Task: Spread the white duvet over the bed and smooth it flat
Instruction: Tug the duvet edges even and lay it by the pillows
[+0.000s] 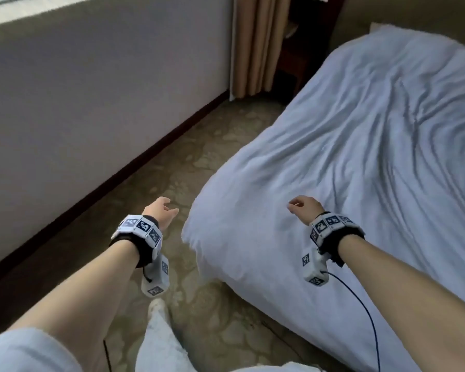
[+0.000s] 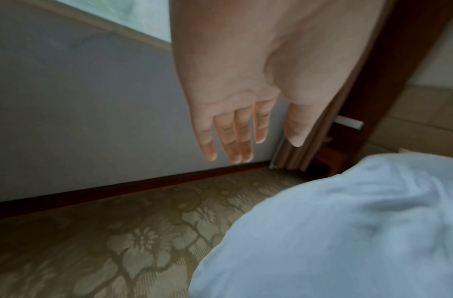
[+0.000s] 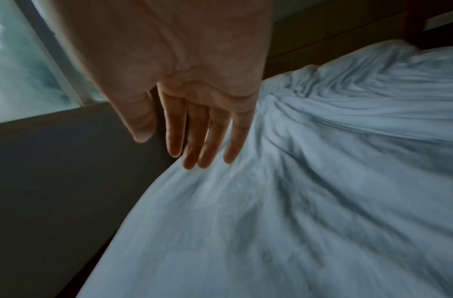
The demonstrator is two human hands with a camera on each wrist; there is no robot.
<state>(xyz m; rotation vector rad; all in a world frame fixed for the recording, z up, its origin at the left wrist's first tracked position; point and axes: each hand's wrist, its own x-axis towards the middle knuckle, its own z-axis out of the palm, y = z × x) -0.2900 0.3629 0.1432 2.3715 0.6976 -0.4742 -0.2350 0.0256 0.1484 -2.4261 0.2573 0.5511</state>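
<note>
Head view: duvet (image 1: 360, 157) under right hand (image 1: 304, 208).

Both bare forearms wear black wristbands (image 1: 142, 245) carrying white marker-printed blocks; a dark cable (image 1: 360, 312) trails, apparently from the right one.

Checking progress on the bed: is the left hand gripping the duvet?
No. The left hand hangs open over the carpet, fingers straight, clear of the duvet.

Duvet (image 1: 360, 157) on the bed, carpet (image 1: 172, 162) to its left, wall (image 1: 91, 89) beyond.
</note>
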